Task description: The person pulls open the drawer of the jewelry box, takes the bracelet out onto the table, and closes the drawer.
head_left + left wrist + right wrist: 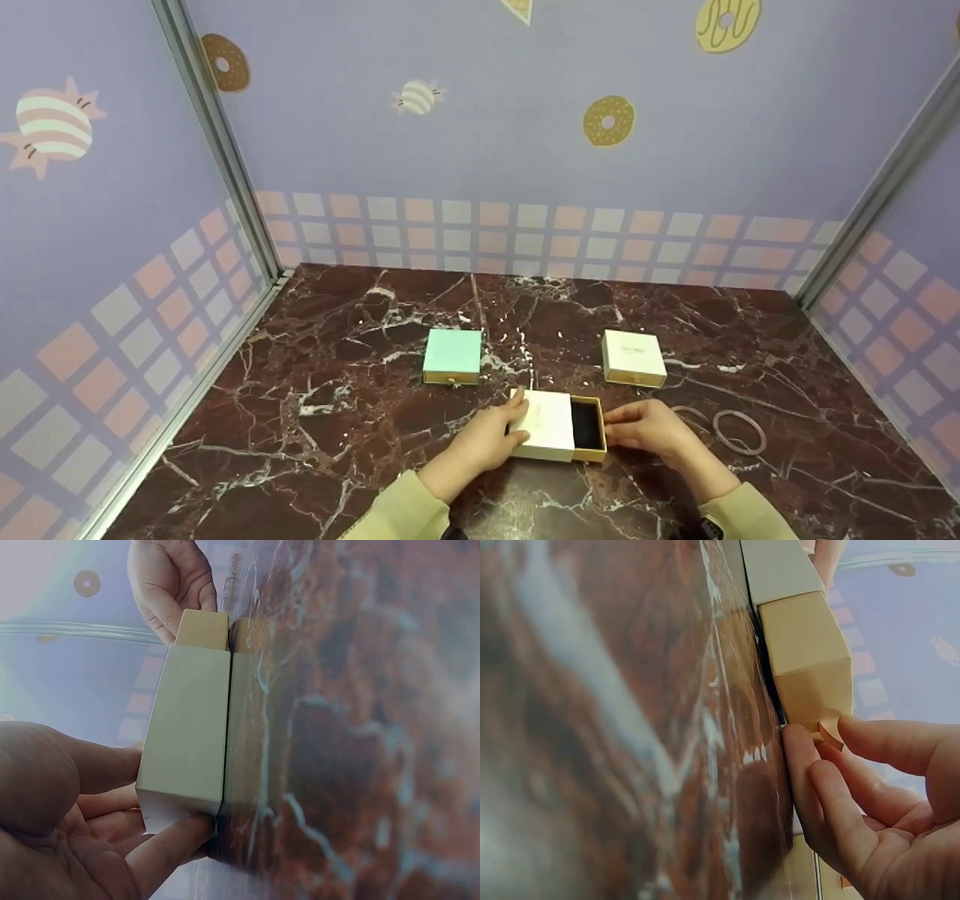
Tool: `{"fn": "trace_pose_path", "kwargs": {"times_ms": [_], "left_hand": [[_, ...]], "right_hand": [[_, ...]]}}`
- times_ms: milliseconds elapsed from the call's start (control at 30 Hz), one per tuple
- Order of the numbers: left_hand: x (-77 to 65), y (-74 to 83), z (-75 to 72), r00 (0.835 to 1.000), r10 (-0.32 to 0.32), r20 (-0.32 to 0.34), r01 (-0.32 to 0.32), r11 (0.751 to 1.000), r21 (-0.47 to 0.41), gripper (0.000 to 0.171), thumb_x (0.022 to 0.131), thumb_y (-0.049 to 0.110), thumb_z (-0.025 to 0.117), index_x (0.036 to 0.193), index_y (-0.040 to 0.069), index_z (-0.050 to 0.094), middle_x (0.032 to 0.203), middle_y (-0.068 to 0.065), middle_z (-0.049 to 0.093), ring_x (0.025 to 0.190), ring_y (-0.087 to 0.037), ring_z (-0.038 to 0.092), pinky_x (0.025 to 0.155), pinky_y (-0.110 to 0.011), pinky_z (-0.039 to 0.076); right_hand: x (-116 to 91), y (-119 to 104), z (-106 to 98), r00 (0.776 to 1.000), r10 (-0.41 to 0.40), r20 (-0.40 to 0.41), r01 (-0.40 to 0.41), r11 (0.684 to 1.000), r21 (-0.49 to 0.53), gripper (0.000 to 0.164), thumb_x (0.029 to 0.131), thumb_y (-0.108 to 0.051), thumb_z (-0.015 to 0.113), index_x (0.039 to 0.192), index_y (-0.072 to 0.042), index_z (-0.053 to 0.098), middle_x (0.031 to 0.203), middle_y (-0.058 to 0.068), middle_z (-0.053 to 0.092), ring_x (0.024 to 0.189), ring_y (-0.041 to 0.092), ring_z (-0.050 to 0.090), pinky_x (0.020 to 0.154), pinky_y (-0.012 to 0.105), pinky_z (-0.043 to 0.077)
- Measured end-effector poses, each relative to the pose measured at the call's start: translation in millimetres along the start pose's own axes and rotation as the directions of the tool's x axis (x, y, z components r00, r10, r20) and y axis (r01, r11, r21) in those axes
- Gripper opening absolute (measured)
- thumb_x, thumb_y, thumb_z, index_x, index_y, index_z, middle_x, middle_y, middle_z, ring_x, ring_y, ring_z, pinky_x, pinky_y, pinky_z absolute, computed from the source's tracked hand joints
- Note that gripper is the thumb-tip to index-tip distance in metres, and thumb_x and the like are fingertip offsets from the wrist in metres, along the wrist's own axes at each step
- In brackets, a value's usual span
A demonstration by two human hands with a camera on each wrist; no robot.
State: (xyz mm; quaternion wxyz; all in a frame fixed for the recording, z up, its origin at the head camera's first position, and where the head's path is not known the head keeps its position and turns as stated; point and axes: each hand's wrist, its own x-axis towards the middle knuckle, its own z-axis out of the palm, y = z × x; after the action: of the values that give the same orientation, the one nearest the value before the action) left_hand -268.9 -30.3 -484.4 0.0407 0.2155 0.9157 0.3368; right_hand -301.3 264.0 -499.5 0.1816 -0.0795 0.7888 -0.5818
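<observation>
A small white drawer box (pixel 544 421) lies on the table, its yellow inner drawer (pixel 589 454) slid partway out to the right. Black lining (pixel 586 426) shows inside the drawer. My left hand (pixel 491 433) grips the white sleeve at its left end, with thumb and fingers on different sides of it in the left wrist view. At the drawer's right end is my right hand (pixel 646 429). The right wrist view shows its thumb and fingers around a small ribbon pull tab (pixel 829 735) on the drawer's end face.
Behind the white box sit a closed mint-green drawer box (pixel 453 352) to the left and a closed cream drawer box (pixel 634 357) to the right. A pale ring (pixel 739 433) lies right of my right hand, with another ring (pixel 691 412) partly hidden. Patterned walls (pixel 495 232) border the marbled table (pixel 360 465).
</observation>
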Motion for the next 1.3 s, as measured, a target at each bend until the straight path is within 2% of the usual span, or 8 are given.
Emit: {"fn": "trace_pose_path", "kwargs": {"times_ms": [200,433,767,1300], "left_hand": [[-0.3,0.0,0.0,1.000,-0.007,0.007,0.007,1.000,-0.008,0.054,0.099,0.014,0.066,0.148,-0.004,0.051,0.163,-0.016,0.038,0.142,-0.041,0.050,0.118,-0.052,0.044],[-0.4,0.0,0.1,1.000,-0.005,0.002,0.005,1.000,-0.002,0.054,0.099,0.014,0.067,0.147,-0.004,0.051,0.163,-0.017,0.039,0.141,-0.041,0.051,0.118,-0.052,0.044],[-0.1,0.2,0.4,1.000,-0.008,0.001,0.008,1.000,-0.007,0.054,0.099,0.013,0.067,0.147,-0.004,0.051,0.163,-0.017,0.039,0.141,-0.041,0.051,0.118,-0.051,0.044],[-0.2,0.9,0.1,1.000,-0.014,0.006,0.014,1.000,-0.001,0.055,0.099,0.014,0.067,0.148,-0.004,0.050,0.163,-0.017,0.039,0.142,-0.041,0.050,0.119,-0.051,0.043]], "right_hand": [[0.1,-1.0,-0.2,0.999,0.025,0.021,-0.026,0.997,0.079,0.038,0.096,-0.002,0.064,0.121,0.026,0.059,0.093,0.004,0.078,0.081,0.009,0.074,0.077,0.020,0.063],[0.1,-1.3,0.6,0.999,0.030,0.022,-0.032,0.995,0.092,0.038,0.098,-0.004,0.063,0.121,0.027,0.059,0.094,0.004,0.078,0.081,0.009,0.075,0.078,0.020,0.064],[0.6,-2.2,0.9,0.999,0.037,0.002,-0.037,0.997,0.062,0.038,0.096,-0.004,0.067,0.119,0.025,0.061,0.091,0.002,0.077,0.079,0.007,0.073,0.075,0.018,0.063],[4.1,-1.8,5.4,0.999,0.015,-0.029,-0.015,1.000,-0.007,0.037,0.094,-0.006,0.070,0.116,0.023,0.064,0.090,0.006,0.078,0.078,0.009,0.074,0.072,0.018,0.062]]}}
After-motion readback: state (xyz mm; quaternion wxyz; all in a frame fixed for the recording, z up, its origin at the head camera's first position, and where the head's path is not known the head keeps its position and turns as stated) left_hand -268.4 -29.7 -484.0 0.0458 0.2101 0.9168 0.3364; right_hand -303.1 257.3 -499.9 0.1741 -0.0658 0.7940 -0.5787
